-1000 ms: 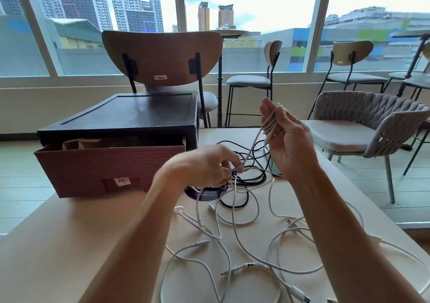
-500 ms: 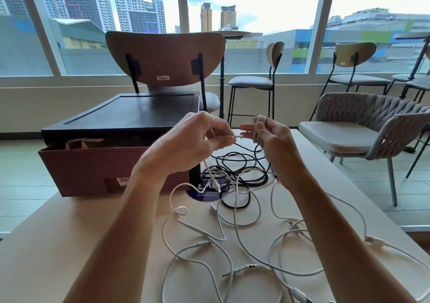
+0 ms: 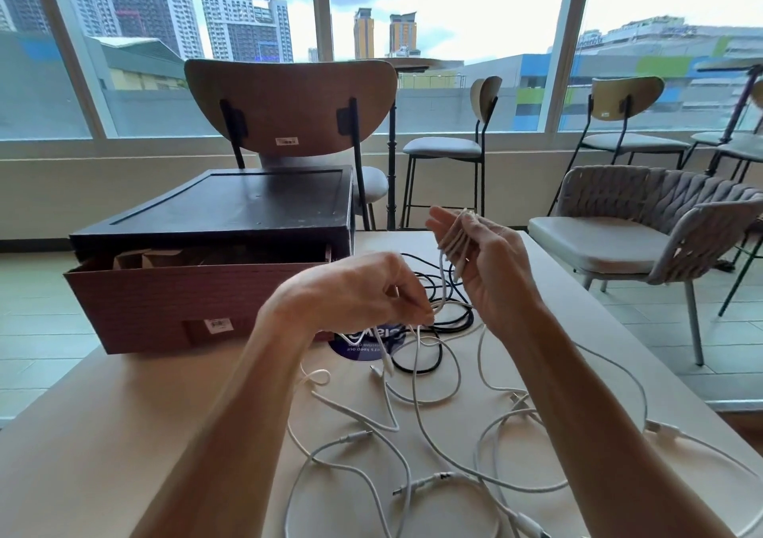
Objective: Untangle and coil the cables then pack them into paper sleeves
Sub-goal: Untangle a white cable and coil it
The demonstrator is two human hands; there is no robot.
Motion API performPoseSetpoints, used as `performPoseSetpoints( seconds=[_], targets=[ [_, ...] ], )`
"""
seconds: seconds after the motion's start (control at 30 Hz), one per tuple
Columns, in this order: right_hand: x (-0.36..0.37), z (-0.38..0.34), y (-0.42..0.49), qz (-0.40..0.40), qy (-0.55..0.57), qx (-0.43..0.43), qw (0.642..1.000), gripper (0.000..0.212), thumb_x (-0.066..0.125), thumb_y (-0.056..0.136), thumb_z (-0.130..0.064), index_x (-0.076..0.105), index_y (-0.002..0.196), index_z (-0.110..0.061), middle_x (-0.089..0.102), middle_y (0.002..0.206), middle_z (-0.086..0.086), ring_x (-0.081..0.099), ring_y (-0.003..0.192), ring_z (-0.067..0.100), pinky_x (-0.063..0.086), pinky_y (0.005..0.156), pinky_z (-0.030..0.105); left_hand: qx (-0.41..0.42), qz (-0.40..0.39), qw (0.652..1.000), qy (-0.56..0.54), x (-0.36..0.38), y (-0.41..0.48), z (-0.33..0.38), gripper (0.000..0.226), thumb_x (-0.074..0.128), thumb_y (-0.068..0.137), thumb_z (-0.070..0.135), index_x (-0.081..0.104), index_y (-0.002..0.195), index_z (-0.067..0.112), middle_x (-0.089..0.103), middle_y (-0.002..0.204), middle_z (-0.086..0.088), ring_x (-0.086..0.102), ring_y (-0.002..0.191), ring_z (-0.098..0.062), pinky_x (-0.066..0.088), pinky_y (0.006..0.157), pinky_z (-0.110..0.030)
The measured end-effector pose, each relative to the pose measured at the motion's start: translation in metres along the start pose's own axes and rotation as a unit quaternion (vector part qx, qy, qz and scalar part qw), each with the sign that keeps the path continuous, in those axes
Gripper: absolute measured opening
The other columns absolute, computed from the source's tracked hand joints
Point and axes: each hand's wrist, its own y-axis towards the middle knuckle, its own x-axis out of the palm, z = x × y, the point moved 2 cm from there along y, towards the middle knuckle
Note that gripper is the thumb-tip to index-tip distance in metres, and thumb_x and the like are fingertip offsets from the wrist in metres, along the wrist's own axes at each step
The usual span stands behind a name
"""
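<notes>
Several loops of white cable wrap the half-open fingers of the right hand, raised at 2 o'clock from the left hand, which pinches that cable's trailing strand. Loose cables sprawl on the tabletop at 6 o'clock; a box sits at 10.

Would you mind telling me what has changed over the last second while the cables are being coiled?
The left hand, pinching the white cable, rose to the right hand half a second ago and has now dropped back towards the table. The right hand kept gripping the coil, raised. The black cable and cardboard box stayed put.
</notes>
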Motion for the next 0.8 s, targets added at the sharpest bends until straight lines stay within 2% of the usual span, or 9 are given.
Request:
performPoseSetpoints(
  seconds=[0.1, 0.2, 0.33, 0.43, 0.5, 0.57, 0.63, 0.73, 0.8],
  targets=[
    [-0.004, 0.011, 0.000, -0.033, -0.193, -0.051, 0.979, 0.024, 0.036, 0.107, -0.011, 0.059, 0.105, -0.002, 0.077, 0.091, 0.007, 0.070, 0.074, 0.017, 0.052, 0.069, 0.020, 0.041, 0.062, 0.997, -0.023, -0.010, -0.004, -0.003, 0.012, 0.070, 0.092, 0.023, 0.079, 0.100, 0.021, 0.075, 0.087, 0.010, 0.069, 0.084, -0.011, 0.056, 0.084, -0.035],
    [-0.005, 0.017, -0.001, -0.076, -0.219, -0.026, 0.972, 0.023, 0.036, 0.107, -0.008, 0.058, 0.109, -0.002, 0.074, 0.078, 0.006, 0.063, 0.065, 0.014, 0.051, 0.066, 0.022, 0.053, 0.124, 0.991, -0.019, -0.025, -0.008, -0.014, 0.009, 0.071, 0.091, 0.019, 0.077, 0.095, 0.025, 0.073, 0.085, 0.010, 0.067, 0.083, -0.011, 0.055, 0.082, -0.037],
    [0.002, 0.020, -0.002, -0.171, -0.260, 0.002, 0.950, 0.023, 0.037, 0.106, -0.008, 0.057, 0.113, 0.001, 0.069, 0.076, 0.011, 0.059, 0.063, 0.015, 0.048, 0.064, 0.024, 0.058, 0.170, 0.984, -0.017, -0.034, -0.015, -0.023, 0.009, 0.074, 0.088, 0.016, 0.076, 0.090, 0.024, 0.073, 0.082, 0.006, 0.067, 0.081, -0.012, 0.054, 0.078, -0.026],
    [0.006, 0.022, -0.006, -0.231, -0.230, 0.043, 0.944, 0.025, 0.039, 0.105, -0.014, 0.058, 0.114, -0.001, 0.066, 0.073, 0.008, 0.050, 0.070, 0.024, 0.041, 0.070, 0.031, 0.063, 0.229, 0.971, -0.022, -0.041, -0.017, -0.029, 0.007, 0.075, 0.087, 0.018, 0.074, 0.087, 0.024, 0.073, 0.081, 0.006, 0.067, 0.080, -0.014, 0.053, 0.076, -0.029],
    [0.006, 0.019, -0.008, -0.246, -0.202, 0.064, 0.946, 0.027, 0.038, 0.106, -0.014, 0.059, 0.116, -0.002, 0.062, 0.072, 0.005, 0.048, 0.073, 0.024, 0.039, 0.076, 0.035, 0.056, 0.270, 0.961, -0.027, -0.047, -0.021, -0.035, 0.004, 0.077, 0.083, 0.022, 0.073, 0.084, 0.025, 0.072, 0.079, 0.007, 0.067, 0.078, -0.014, 0.055, 0.077, -0.033],
    [0.005, 0.016, -0.009, -0.259, -0.178, 0.085, 0.946, 0.031, 0.035, 0.107, -0.013, 0.057, 0.120, 0.004, 0.055, 0.075, 0.006, 0.049, 0.073, 0.016, 0.040, 0.077, 0.030, 0.054, 0.289, 0.955, -0.038, -0.050, -0.026, -0.035, 0.009, 0.076, 0.079, 0.031, 0.073, 0.082, 0.023, 0.073, 0.078, 0.007, 0.068, 0.077, -0.017, 0.057, 0.081, -0.037],
    [0.003, 0.015, -0.010, -0.289, -0.163, 0.102, 0.938, 0.040, 0.037, 0.106, -0.020, 0.049, 0.124, 0.014, 0.049, 0.080, 0.008, 0.044, 0.076, 0.016, 0.036, 0.078, 0.029, 0.065, 0.299, 0.950, -0.062, -0.051, -0.029, -0.032, 0.020, 0.073, 0.074, 0.037, 0.073, 0.083, 0.019, 0.073, 0.078, 0.005, 0.069, 0.077, -0.017, 0.058, 0.081, -0.033],
    [0.002, 0.014, -0.012, -0.326, -0.153, 0.118, 0.926, 0.060, 0.040, 0.100, -0.034, 0.040, 0.128, 0.019, 0.051, 0.082, 0.007, 0.042, 0.079, 0.017, 0.037, 0.079, 0.027, 0.070, 0.311, 0.943, -0.093, -0.051, -0.027, -0.028, 0.020, 0.074, 0.077, 0.033, 0.073, 0.084, 0.014, 0.074, 0.079, 0.000, 0.069, 0.079, -0.022, 0.055, 0.081, -0.029],
    [0.001, 0.011, -0.014, -0.349, -0.161, 0.108, 0.917, 0.060, 0.044, 0.099, -0.034, 0.040, 0.129, 0.018, 0.049, 0.086, 0.008, 0.043, 0.081, 0.015, 0.039, 0.076, 0.024, 0.068, 0.318, 0.940, -0.103, -0.051, -0.026, -0.027, 0.014, 0.076, 0.080, 0.026, 0.073, 0.084, 0.013, 0.074, 0.080, -0.001, 0.069, 0.080, -0.023, 0.055, 0.080, -0.028]
  ],
)
